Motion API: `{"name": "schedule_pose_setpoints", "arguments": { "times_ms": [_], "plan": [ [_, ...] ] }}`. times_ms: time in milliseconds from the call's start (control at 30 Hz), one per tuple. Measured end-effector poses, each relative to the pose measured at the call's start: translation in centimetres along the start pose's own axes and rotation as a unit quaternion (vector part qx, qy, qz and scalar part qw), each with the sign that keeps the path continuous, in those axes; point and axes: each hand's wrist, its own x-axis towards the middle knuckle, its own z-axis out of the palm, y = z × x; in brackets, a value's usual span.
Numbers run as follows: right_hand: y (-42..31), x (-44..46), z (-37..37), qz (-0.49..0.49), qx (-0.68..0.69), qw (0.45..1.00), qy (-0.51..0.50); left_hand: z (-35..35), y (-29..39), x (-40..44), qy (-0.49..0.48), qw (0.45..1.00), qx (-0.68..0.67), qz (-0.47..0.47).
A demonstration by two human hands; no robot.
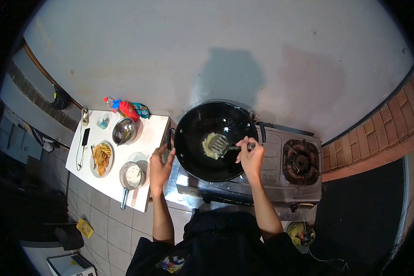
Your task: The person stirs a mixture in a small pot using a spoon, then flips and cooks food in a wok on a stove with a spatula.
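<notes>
A black two-handled wok (193, 163) stands on the left side of the metal gas stove (271, 158). Pale yellow food (210, 148) lies in the middle of its bottom. My right hand (250, 154) is closed round the handle of a slotted metal spatula (220, 145), whose head rests on the food. At the wok's left side, my left hand (161, 168) has its fingers against the left handle (169, 139); how firmly they hold it is hard to see.
On the white table (83, 156) at left are a plate of fried food (102, 159), a metal bowl (123, 131), a saucepan with white contents (133, 175), bottles and packets. An unused burner (300, 161) is at right. A wall (170, 55) rises behind.
</notes>
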Motion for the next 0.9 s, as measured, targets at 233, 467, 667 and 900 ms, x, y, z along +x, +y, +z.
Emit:
{"name": "schedule_pose_setpoints", "arguments": {
  "times_ms": [233, 467, 667, 900],
  "plan": [
    [-0.6, 0.0, -0.2, -0.003, 0.003, 1.000, 0.008, -0.2, 0.0, 0.0, -0.008, 1.000, 0.000, -0.007],
    [-1.1, -0.1, -0.7, -0.001, 0.006, 1.000, -0.001, -0.3, 0.5, -0.1, -0.007, 1.000, -0.009, -0.017],
    [-0.1, -0.6, -0.9, 0.012, 0.001, 1.000, -0.001, -0.3, 0.3, -0.1, -0.013, 1.000, -0.017, -0.022],
    [-1.8, -0.6, -2.0, 0.011, 0.009, 1.000, 0.002, -0.4, 0.4, -0.1, -0.005, 1.000, 0.013, -0.015]
  ]
}}
